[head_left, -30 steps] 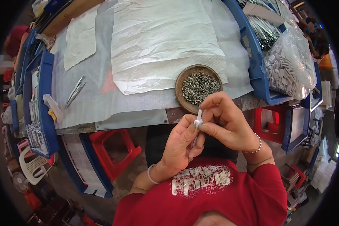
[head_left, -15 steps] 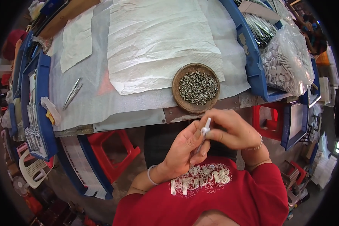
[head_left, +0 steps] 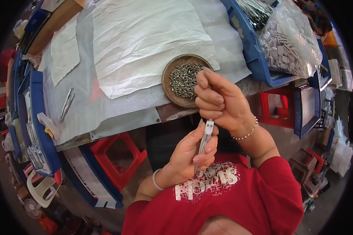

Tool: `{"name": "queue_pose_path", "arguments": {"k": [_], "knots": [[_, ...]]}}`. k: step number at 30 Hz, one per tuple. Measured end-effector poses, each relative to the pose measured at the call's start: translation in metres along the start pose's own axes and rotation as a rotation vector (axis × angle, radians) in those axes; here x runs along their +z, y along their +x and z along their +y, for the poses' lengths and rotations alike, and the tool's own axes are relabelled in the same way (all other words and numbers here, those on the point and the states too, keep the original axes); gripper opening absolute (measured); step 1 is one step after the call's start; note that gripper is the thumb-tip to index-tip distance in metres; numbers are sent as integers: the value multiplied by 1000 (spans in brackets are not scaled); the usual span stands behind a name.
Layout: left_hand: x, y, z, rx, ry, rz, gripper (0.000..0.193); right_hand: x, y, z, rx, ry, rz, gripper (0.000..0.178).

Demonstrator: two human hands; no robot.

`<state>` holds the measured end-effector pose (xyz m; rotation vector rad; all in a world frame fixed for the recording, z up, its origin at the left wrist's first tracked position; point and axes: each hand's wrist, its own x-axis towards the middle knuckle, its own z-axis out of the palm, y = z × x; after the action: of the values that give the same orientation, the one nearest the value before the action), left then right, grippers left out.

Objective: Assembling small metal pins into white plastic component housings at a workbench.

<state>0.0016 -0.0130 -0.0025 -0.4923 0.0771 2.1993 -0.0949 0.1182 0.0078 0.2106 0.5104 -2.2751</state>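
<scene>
Closed around a slim silver metal piece (head_left: 203, 144) is my left hand (head_left: 188, 150). It holds the piece upright in front of my shirt. A white plastic end (head_left: 209, 127) with two small dark spots tops the piece. Directly above it, my right hand (head_left: 225, 102) is closed, thumb and forefinger pinched together by the bowl's right side. Whatever is in that pinch is too small to make out. The round brown bowl (head_left: 166, 80) at the table's front edge holds many small metal rivet-like pins (head_left: 183, 80). My right hand hides part of its rim.
White paper sheets (head_left: 145, 43) cover the table. Two slim silver pieces (head_left: 67, 105) lie at left. A blue bin (head_left: 262, 76) at right holds a clear bag of white plastic parts (head_left: 288, 47). Another blue tray (head_left: 47, 117) stands left. Red stools (head_left: 119, 160) sit below.
My right hand has moved up from the white end toward the bowl. The white end's two dark spots now face me. The table and bowl appear shifted left and up.
</scene>
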Motion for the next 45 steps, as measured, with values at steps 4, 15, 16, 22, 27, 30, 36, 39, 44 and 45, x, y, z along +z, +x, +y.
{"name": "queue_pose_path", "arguments": {"k": [4,15,16,22,27,30,36,39,44,45], "knots": [[0,-1,-1,4,-55,-15,38,7,3,2,26,-1,62,24],[6,-1,0,3,-133,-40,37,9,6,1,49,-62,168,22],[6,-1,0,5,-126,-33,37,10,7,1,49,-63,164,22],[8,-4,7,63,-19,41,35,12,8,-1,-31,-149,38,21],[14,-12,23,134,51,95,34,32,-4,-19,-423,-1111,57,10],[8,-17,31,99,6,74,24,51,-13,-37,-531,-1798,-296,16],[14,-30,48,-3,150,130,21,82,-14,-23,-692,-2453,-870,14],[23,-34,59,-21,189,161,19,96,-6,-17,-714,-2454,-1010,17],[38,-53,94,90,307,-97,39,134,22,-32,-651,-2416,-1126,18],[44,-56,105,123,313,-79,42,144,33,-44,-593,-2471,-1064,17]]}}
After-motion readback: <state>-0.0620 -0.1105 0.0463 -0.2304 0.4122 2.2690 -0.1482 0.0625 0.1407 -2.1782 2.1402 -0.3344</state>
